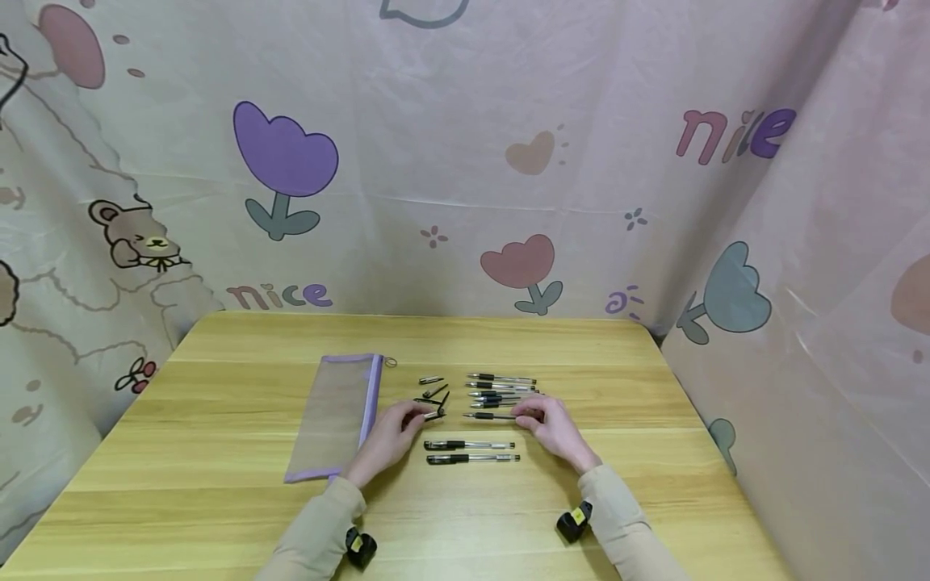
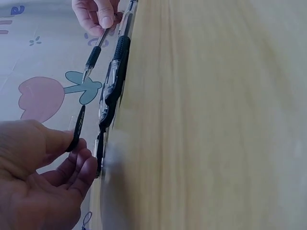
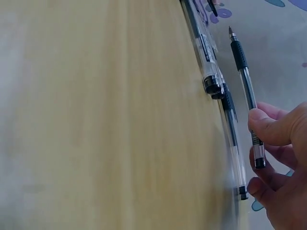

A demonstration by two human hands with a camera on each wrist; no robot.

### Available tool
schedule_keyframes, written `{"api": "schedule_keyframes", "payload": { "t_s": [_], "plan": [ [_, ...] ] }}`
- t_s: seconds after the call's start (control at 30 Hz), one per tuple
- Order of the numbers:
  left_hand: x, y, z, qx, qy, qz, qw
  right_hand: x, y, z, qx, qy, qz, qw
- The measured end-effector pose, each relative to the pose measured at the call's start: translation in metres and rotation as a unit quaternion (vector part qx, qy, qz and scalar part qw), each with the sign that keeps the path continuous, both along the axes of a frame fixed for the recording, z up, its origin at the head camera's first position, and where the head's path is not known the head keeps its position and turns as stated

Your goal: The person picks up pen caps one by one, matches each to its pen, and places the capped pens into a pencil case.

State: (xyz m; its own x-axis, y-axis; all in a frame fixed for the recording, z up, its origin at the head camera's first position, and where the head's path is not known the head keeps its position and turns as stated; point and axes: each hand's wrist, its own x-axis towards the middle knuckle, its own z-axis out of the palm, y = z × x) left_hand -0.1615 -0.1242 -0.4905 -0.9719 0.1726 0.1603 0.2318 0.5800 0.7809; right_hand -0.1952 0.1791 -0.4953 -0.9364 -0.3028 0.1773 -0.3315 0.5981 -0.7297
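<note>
My left hand (image 1: 394, 432) pinches a black pen cap (image 2: 79, 128) between thumb and fingers. Across from it, my right hand (image 1: 550, 425) grips an uncapped gel pen (image 3: 245, 81) near its rear end, the bare tip directed at the cap. Cap and tip are apart in the left wrist view. More loose caps (image 1: 432, 379) lie just beyond the left hand. Several uncapped pens (image 1: 501, 378) lie in a row beyond the right hand. Nearer to me, two capped pens (image 1: 468, 445) lie side by side between the hands.
A mesh zip pouch (image 1: 330, 424) with purple edging lies flat left of the left hand, its pull ring (image 1: 391, 362) at the far corner. All of it rests on a wooden table (image 1: 203, 452). A printed curtain (image 1: 407, 161) hangs behind the far edge.
</note>
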Motion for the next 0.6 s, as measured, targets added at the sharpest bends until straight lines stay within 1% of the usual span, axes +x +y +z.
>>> {"api": "schedule_keyframes", "payload": {
  "t_s": [0.2, 0.43, 0.6],
  "plan": [
    [0.0001, 0.0018, 0.0011, 0.004, 0.0, -0.018, 0.9998, 0.0018, -0.0044, 0.0044, -0.007, 0.001, 0.005, 1.0],
    [0.0001, 0.0052, 0.0027, 0.009, -0.01, -0.022, 0.9997, 0.0026, -0.007, 0.0062, -0.008, 0.007, 0.012, 1.0],
    [-0.0003, 0.0062, 0.0025, 0.007, -0.002, -0.033, 0.9994, 0.0028, -0.0081, 0.0053, -0.009, 0.017, 0.019, 1.0]
  ]
}}
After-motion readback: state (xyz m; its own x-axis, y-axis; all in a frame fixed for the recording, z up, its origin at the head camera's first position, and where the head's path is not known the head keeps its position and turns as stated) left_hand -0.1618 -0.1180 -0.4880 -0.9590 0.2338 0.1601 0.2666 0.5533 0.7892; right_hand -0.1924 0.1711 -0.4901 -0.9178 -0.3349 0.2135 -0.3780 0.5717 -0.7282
